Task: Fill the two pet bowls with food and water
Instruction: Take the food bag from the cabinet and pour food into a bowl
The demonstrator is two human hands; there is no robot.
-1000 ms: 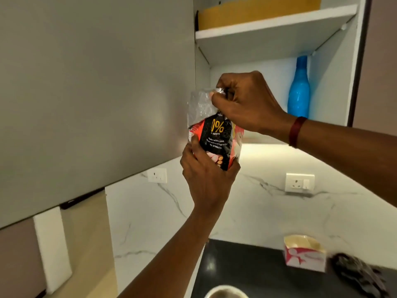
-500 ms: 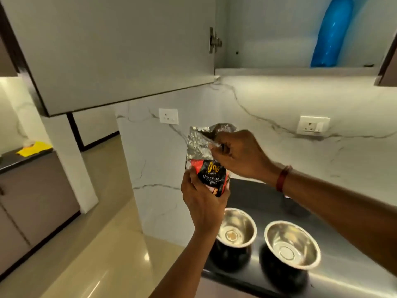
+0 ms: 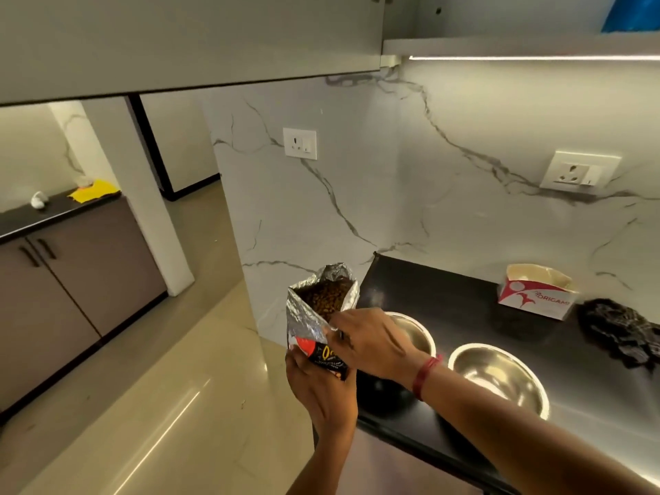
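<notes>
Two bowls (image 3: 418, 334) (image 3: 498, 378), one food bag (image 3: 314, 316), two sockets (image 3: 299, 143) (image 3: 579, 170), one box (image 3: 534, 296), perhaps one cloth (image 3: 621, 330)

The right bowl (image 3: 500, 376) is open from above. The left bowl (image 3: 416, 334) is partly screened by the right hand (image 3: 371, 344) and the bag (image 3: 318, 316) it pinches. Bare tabletop (image 3: 446, 298) runs behind the 2 bowls to the wall (image 3: 393, 173). A cardboard box (image 3: 532, 298) and a dark crumpled heap (image 3: 621, 330) block the right rear. The cabinet (image 3: 178, 37) hangs well above.
</notes>
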